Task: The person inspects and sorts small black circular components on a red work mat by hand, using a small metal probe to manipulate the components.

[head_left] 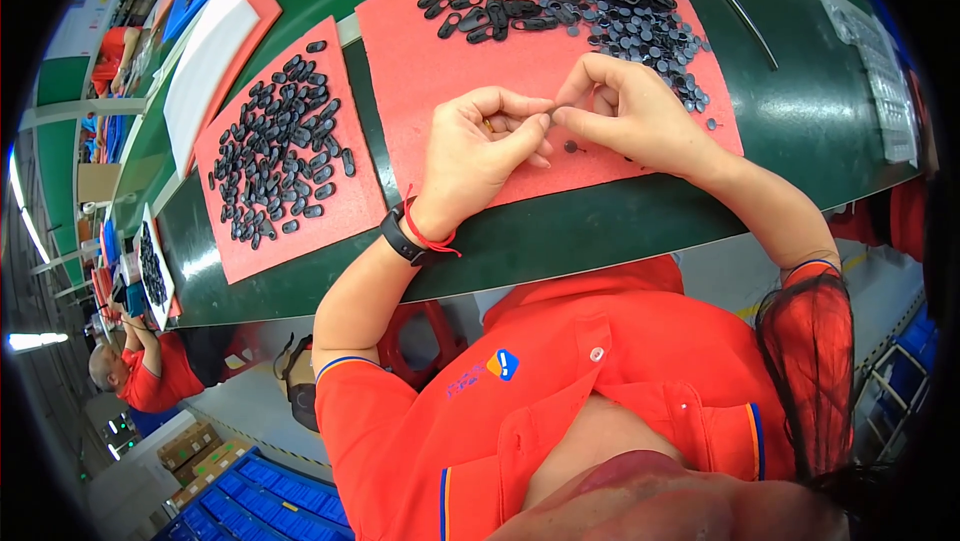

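Observation:
My left hand [478, 149] and my right hand [645, 119] meet over the larger pink foam mat [420, 71]. Both pinch a small dark piece [552, 112] between thumb and forefinger; the fingertips mostly cover it, so its kind cannot be made out. Just below them on the mat lies a small dark round piece with a thin tab [571, 147]. Beyond my hands are black oblong parts with a ring-shaped opening [497, 13], scattered in a loose group. Next to these, many small grey discs [645, 41] form a pile reaching toward my right wrist.
A smaller pink mat [240, 259] on the left carries many black oblong pieces [280, 141]. White sheets [215, 66] lie farther left. On the green table [800, 91] at right are metal tweezers [740, 16] and a clear plastic tray [885, 81]. A co-worker [160, 371] sits far left.

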Demonstrator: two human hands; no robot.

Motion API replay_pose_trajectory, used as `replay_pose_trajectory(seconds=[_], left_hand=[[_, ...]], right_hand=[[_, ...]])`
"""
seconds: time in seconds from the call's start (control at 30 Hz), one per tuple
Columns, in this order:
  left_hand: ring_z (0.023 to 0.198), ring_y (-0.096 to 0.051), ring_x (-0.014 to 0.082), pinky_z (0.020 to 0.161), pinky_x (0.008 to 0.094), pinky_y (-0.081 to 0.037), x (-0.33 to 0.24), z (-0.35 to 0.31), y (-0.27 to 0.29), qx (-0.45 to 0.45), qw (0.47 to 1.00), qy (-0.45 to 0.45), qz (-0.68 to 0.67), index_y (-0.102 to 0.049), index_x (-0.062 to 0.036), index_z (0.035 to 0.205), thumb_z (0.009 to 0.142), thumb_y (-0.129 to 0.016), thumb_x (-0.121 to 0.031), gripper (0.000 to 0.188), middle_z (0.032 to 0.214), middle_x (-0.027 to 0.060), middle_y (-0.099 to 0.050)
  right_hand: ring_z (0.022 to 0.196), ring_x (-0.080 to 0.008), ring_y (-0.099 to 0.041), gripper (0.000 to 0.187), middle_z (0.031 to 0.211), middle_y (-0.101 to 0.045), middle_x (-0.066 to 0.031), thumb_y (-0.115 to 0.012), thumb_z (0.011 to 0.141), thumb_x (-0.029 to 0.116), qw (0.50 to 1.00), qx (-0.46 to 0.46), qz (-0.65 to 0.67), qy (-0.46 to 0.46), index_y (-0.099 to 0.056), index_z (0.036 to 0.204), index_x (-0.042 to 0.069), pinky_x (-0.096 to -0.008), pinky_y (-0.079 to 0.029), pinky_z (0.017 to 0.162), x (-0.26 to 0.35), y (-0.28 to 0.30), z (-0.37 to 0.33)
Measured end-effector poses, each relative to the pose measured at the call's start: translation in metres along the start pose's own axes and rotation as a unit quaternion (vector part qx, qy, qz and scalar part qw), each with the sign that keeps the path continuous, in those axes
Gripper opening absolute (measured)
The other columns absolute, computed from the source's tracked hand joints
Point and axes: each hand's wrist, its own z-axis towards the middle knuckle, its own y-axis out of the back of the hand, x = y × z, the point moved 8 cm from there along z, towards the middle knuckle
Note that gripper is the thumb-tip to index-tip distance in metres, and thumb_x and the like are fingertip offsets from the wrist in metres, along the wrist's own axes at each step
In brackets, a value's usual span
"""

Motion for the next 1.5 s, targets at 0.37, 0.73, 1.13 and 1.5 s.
replay_pose_trajectory(seconds=[0.37,0.73,1.13,1.5], left_hand=[[0.067,-0.064,0.0125,0.058,0.0217,-0.054,0.003,-0.001,-0.001,0.002,1.0,0.017,-0.002,-0.061,0.0074,0.092,0.082,-0.059,0.0,0.013,0.08,0.0117,-0.065],[0.053,-0.055,0.0055,0.048,0.0177,-0.045,0.004,-0.003,-0.004,-0.006,0.999,0.033,0.043,-0.061,0.0057,0.091,0.082,-0.061,-0.002,0.011,0.07,0.0056,-0.062],[0.05,-0.043,0.0009,0.044,0.0161,-0.031,-0.014,-0.01,-0.005,-0.053,0.984,-0.053,0.161,-0.061,0.0027,0.087,0.083,-0.061,0.001,0.005,0.065,-0.004,-0.052],[0.057,-0.046,-0.0003,0.05,0.0141,-0.033,-0.02,-0.012,-0.002,-0.076,0.983,-0.077,0.148,-0.059,0.0049,0.085,0.081,-0.061,0.005,0.005,0.07,-0.0006,-0.057]], right_hand=[[0.067,-0.0081,-0.06,0.012,0.076,-0.06,-0.0037,-0.06,0.082,0.008,0.997,0.04,0.056,-0.026,-0.052,0.085,0.0,-0.0199,-0.045,0.058,-0.011,-0.008,0.0],[0.067,-0.0054,-0.056,0.01,0.073,-0.058,-0.0023,-0.059,0.079,0.007,0.998,0.04,-0.047,-0.017,-0.051,0.082,0.001,-0.0197,-0.042,0.057,-0.003,-0.007,0.0],[0.071,-0.0276,-0.063,0.02,0.075,-0.064,-0.0127,-0.064,0.073,0.021,0.986,-0.061,-0.109,0.107,-0.06,0.08,0.002,-0.0366,-0.049,0.061,0.001,-0.001,-0.008],[0.062,-0.0301,-0.06,0.018,0.064,-0.06,-0.0115,-0.063,0.066,0.019,0.98,-0.094,-0.044,0.17,-0.056,0.071,0.003,-0.0394,-0.045,0.053,0.007,-0.002,-0.003]])
